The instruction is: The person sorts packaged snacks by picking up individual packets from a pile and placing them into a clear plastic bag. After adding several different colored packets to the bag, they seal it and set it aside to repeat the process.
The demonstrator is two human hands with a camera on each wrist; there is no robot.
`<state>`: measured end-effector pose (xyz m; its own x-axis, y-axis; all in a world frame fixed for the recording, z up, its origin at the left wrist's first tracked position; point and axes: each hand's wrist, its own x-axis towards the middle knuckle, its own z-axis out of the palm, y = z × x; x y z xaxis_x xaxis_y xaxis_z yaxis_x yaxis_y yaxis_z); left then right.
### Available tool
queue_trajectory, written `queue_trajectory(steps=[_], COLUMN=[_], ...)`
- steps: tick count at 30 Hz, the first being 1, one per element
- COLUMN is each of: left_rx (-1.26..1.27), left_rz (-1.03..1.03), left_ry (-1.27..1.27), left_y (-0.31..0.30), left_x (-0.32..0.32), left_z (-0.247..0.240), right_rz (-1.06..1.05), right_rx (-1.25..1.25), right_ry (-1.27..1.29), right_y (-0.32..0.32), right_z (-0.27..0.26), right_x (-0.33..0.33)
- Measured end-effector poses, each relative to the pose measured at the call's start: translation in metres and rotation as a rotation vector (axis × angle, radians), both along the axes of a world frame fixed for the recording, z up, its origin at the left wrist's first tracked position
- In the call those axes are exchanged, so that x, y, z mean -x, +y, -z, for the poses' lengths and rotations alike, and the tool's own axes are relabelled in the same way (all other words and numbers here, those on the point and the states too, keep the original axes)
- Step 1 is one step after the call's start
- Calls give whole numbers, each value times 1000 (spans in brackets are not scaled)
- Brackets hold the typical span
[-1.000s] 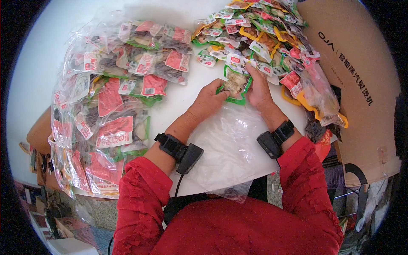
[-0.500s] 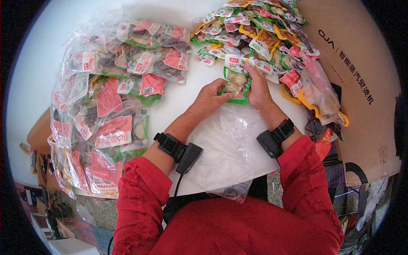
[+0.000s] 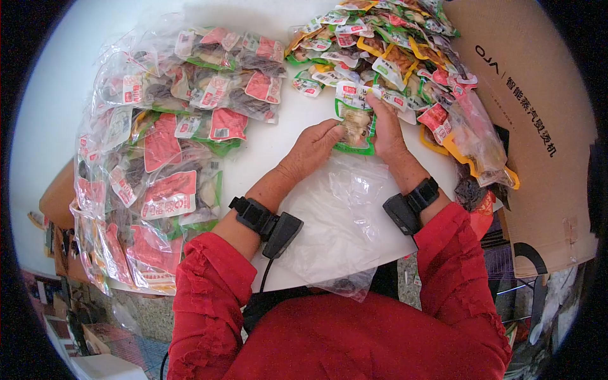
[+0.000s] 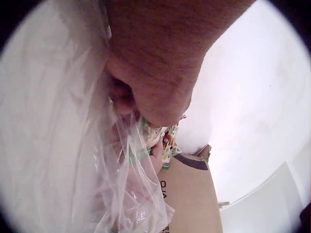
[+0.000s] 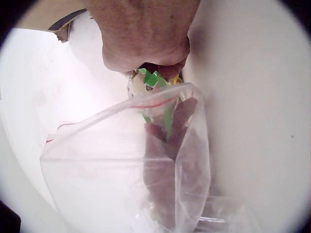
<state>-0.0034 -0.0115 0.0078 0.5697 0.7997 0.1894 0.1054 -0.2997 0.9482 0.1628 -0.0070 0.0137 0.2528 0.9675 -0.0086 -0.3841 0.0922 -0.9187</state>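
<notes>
Both hands hold a small green-edged clear food packet (image 3: 356,120) with a white and red label, upright at the middle of the table. The left hand (image 3: 315,147) pinches its lower left side, thumb on the front. Along the right edge, the right hand (image 3: 387,130) grips it with the thumb near the top. In the left wrist view the left hand (image 4: 150,92) partly hides the packet. The right wrist view has the right hand (image 5: 143,39) above the packet's green edge (image 5: 150,77). Clear zip bags (image 3: 335,215) lie below the hands.
Large clear bags of packets (image 3: 171,139) cover the left of the white table (image 3: 253,161). A heap of loose packets (image 3: 386,50) lies at the back right. Beside it stands a cardboard box (image 3: 538,139).
The packet has shifted and turned slightly between the hands, and the left hand's fingers have moved a little to the right. The bags and the heap have stayed in place.
</notes>
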Motion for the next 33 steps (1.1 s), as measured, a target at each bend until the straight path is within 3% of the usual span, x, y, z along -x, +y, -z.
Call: queue_trajectory(steps=[9,15,17,18,20,27,29,33], left_rx=[77,-117,-145,-143,-150,-178,-166,4], left_rz=[-2,-3,24,23,27,-31,-46,64], left_ry=[25,38,-14,-14,11,43,245,49], left_y=[0,9,11,12,13,2,5,5], left_x=[0,-4,-5,-5,-4,-4,-2,-3], left_z=[-2,14,17,18,18,4,2,5], right_rz=[-30,-12,32,31,-27,48,23,45], right_rx=[-28,-36,-228,-226,-47,-37,-59,-47], right_ry=[64,1,-259,-259,99,188,305,324], right_y=[3,10,22,17,5,6,7,11], right_z=[4,16,36,29,8,5,6,8], right_x=[-2,-8,-17,-14,-4,-2,-4,-5])
